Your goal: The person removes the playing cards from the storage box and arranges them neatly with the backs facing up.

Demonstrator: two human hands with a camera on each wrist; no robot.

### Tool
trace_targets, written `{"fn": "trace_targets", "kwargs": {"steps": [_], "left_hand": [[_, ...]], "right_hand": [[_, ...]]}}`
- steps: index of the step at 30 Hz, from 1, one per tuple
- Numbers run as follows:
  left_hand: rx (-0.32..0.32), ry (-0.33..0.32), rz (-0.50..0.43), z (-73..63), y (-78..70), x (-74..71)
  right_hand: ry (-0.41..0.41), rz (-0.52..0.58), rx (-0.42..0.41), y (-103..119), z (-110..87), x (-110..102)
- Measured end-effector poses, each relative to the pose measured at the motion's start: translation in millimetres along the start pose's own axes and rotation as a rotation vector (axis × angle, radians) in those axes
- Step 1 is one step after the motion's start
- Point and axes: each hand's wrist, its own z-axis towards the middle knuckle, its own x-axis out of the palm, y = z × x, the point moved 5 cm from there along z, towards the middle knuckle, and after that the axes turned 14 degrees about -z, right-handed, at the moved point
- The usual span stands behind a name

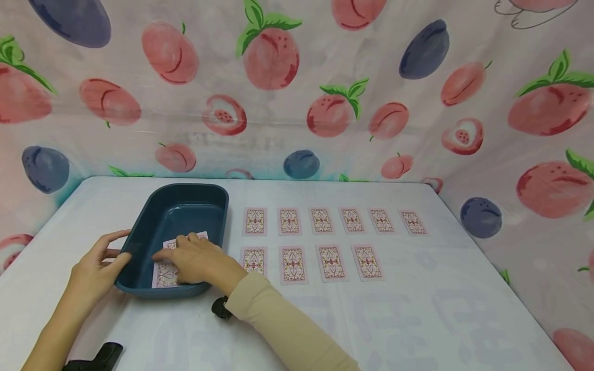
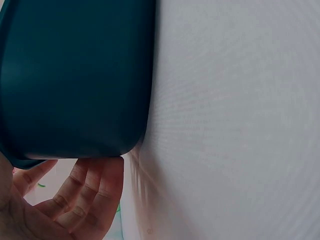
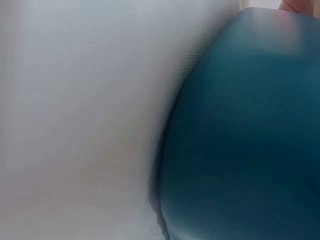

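Observation:
A dark teal tray [image 1: 185, 188] stands on the white table [image 1: 417, 309], left of centre. Inside it lie patterned playing cards [image 1: 164, 275], face down. My right hand [image 1: 195, 260] reaches into the tray and lies on top of these cards, fingers pointing left and only slightly bent. Beside the tray, my left hand [image 1: 99, 263] touches the left outer wall with nearly straight fingers. The left wrist view shows those fingers [image 2: 95, 190] against the tray's wall [image 2: 75, 75]. Only the tray's blurred outer side [image 3: 240, 125] shows in the right wrist view.
Right of the tray, face-down cards lie in two rows: a back row [image 1: 334, 220] of several and a shorter front row [image 1: 311, 264]. A fruit-printed cloth [image 1: 297, 77] walls in the table at the back and right. Black wrist gear [image 1: 99, 357] shows at the bottom left.

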Motion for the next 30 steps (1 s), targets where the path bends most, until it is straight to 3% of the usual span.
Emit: {"fn": "trace_targets", "kwargs": {"steps": [9,15,30], "left_hand": [[0.009,0.002,-0.001,-0.5,1.1,-0.7],[0.006,0.012,-0.006,-0.4,2.2,-0.8],[0.01,0.007,0.001,0.8,2.8,-0.3]], "right_hand": [[-0.075,0.021,-0.033,-0.5,-1.3,-2.8],[-0.126,0.1,-0.038,-2.1,-3.3,-4.7],[-0.316,0.164,-0.094,-5.8,-12.9,-12.2]]}}
